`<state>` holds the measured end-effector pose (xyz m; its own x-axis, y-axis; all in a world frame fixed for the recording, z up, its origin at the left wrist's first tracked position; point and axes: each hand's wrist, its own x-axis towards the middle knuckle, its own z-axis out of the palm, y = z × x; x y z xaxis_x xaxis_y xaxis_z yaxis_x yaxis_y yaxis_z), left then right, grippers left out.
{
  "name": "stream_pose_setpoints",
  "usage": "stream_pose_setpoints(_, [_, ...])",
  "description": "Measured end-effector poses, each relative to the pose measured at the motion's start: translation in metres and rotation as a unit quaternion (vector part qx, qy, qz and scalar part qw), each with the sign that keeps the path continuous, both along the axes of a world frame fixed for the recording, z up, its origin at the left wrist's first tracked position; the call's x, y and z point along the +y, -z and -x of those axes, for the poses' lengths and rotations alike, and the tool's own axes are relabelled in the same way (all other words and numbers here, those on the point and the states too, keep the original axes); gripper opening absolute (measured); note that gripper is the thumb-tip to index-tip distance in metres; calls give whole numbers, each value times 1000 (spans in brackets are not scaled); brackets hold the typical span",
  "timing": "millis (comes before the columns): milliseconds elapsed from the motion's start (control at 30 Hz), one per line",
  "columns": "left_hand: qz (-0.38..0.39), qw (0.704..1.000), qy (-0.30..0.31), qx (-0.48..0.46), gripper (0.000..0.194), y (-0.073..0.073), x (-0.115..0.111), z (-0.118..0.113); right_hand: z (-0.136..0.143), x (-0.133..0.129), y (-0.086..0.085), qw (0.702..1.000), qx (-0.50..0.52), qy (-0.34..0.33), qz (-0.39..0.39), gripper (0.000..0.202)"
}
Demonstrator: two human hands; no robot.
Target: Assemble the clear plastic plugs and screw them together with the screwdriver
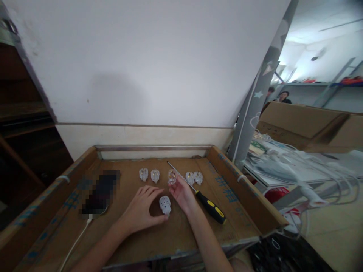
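Note:
My left hand (146, 209) is spread on the cardboard surface (136, 241), its thumb and fingers curved around a white plug piece (165, 205) without closing on it. My right hand (181, 192) pinches a clear plug part (171, 176) with metal inside. Two clear plug parts (143, 174) (155, 175) lie behind my left hand. Two more (190, 178) (198, 178) touch each other on the right. A screwdriver (211, 207) with a black and yellow handle lies right of my right hand, its shaft passing behind the fingers.
A blurred dark phone-like object (102, 192) with a white cable (75, 241) lies at the left. Raised cardboard sides (244, 189) border the work surface. Beyond a grey post (249, 105), white cables (292, 170) and a cardboard box (303, 126) sit on another table; people are behind.

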<state>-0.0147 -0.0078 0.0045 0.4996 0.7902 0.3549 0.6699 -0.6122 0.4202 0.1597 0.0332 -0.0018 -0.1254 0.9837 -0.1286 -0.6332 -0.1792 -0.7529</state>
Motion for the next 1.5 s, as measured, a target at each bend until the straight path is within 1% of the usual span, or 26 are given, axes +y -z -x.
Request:
stream_pose_setpoints(33, [8, 1000, 7, 18, 64, 0, -3, -2, 0, 1, 2, 1000, -14, 13, -6, 43])
stream_pose_setpoints(67, [13, 999, 10, 29, 61, 0, -4, -4, 1, 2, 3, 999, -31, 27, -13, 44])
stream_pose_setpoints(133, [18, 999, 10, 32, 50, 1, -2, -8, 3, 3, 5, 995, -71, 56, -31, 45])
stream_pose_setpoints(200, [15, 1000, 10, 20, 44, 1, 6, -11, 5, 4, 6, 987, -118, 91, -56, 44])
stream_pose_setpoints(300, [-3, 1000, -6, 3, 45, -1, 21, -11, 7, 4, 7, 964, -195, 148, -101, 38])
stream_pose_setpoints(367, [-23, 999, -36, -7, 46, -2, 30, -10, 8, 2, 6, 943, -245, 181, -130, 31])
stream_pose_setpoints(433, [-38, 997, -66, -20, 46, 0, 36, -9, 9, -1, 6, 920, -298, 200, -156, 24])
stream_pose_setpoints(533, [-41, 995, -82, -38, 45, 5, 36, -9, 11, -8, 4, 885, -376, 195, -195, 15])
stream_pose_setpoints(667, [-31, 995, -77, -52, 46, 12, 32, -9, 15, -16, 3, 842, -454, 170, -238, 10])
stream_pose_setpoints(733, [-19, 995, -76, -63, 46, 14, 31, -9, 17, -17, 3, 827, -476, 158, -256, 10])
stream_pose_setpoints(833, [-2, 993, -76, -88, 44, 15, 32, -9, 18, -18, 3, 815, -490, 149, -272, 11])
stream_pose_setpoints(967, [9, 989, -79, -127, 44, 16, 32, -10, 18, -17, 4, 816, -486, 143, -279, 11])
stream_pose_setpoints(1067, [21, 983, -78, -166, 45, 17, 32, -10, 18, -15, 6, 824, -472, 130, -285, 20])
stream_pose_setpoints(1167, [47, 971, -83, -217, 41, 16, 32, -9, 18, -13, 7, 835, -455, 117, -285, 25])
stream_pose_setpoints(1267, [89, 957, -105, -257, 36, 14, 31, -10, 19, -13, 8, 854, -428, 101, -279, 22])
stream_pose_setpoints(1333, [102, 951, -108, -271, 32, 12, 32, -10, 20, -13, 8, 868, -405, 95, -272, 20])
stream_pose_setpoints(1433, [99, 953, -102, -268, 26, 10, 31, -11, 21, -12, 8, 891, -365, 91, -253, 18])
stream_pose_setpoints(1500, [84, 959, -108, -250, 26, 9, 30, -11, 21, -9, 9, 910, -333, 87, -231, 20])
